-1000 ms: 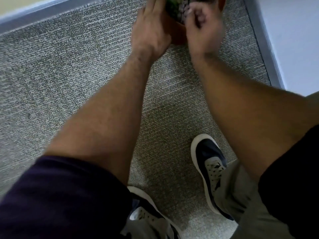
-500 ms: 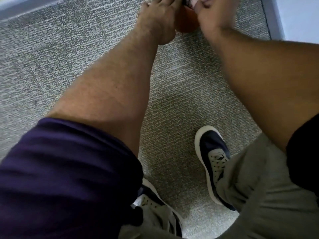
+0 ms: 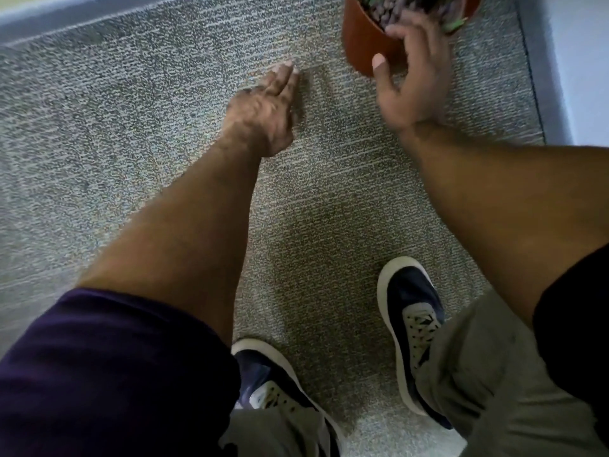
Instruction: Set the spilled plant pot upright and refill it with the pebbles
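Observation:
A terracotta-coloured plant pot point(image 3: 361, 37) stands upright on the carpet at the top of the view, cut off by the frame edge. Dark pebbles point(image 3: 390, 9) fill it, with green leaves point(image 3: 456, 24) at its right rim. My right hand point(image 3: 412, 80) is open, fingers spread, just in front of the pot with fingertips over its near rim and nothing held. My left hand point(image 3: 263, 107) hovers flat over the carpet left of the pot, fingers extended and apart from the pot, empty.
Grey carpet point(image 3: 131, 143) covers the floor. A grey baseboard point(image 3: 82, 14) runs along the top left, and a pale wall point(image 3: 580, 61) with its baseboard bounds the right. My two dark-blue shoes point(image 3: 408, 311) stand near the bottom.
Both hands have let go of the pot and drawn back toward me. The left hand moved left and down onto open carpet; the right hand opened in front of the pot.

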